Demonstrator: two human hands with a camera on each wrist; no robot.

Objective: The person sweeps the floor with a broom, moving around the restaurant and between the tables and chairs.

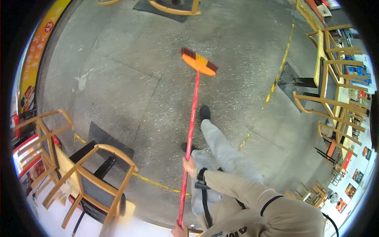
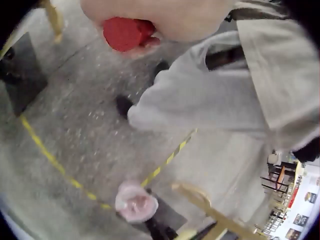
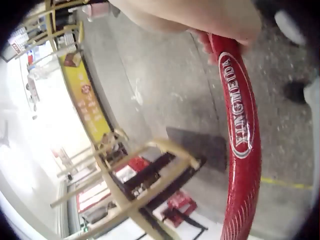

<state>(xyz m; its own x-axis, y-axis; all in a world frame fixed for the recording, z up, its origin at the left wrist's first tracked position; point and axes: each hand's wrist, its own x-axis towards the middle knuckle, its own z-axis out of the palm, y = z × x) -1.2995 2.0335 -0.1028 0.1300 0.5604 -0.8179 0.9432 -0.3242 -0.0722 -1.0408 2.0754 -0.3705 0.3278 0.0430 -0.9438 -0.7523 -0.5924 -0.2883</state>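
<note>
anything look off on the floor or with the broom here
Nothing is clearly wrong. The broom looks intact, its red handle gripped by the right hand midway and the left hand at the end. The concrete floor shows one pale patch; stain or wear, unclear.

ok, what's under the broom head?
Bare grey concrete floor around the broom head; no debris visible nearby. The patch directly beneath the bristles is covered. Both hands grip the red handle.
</note>
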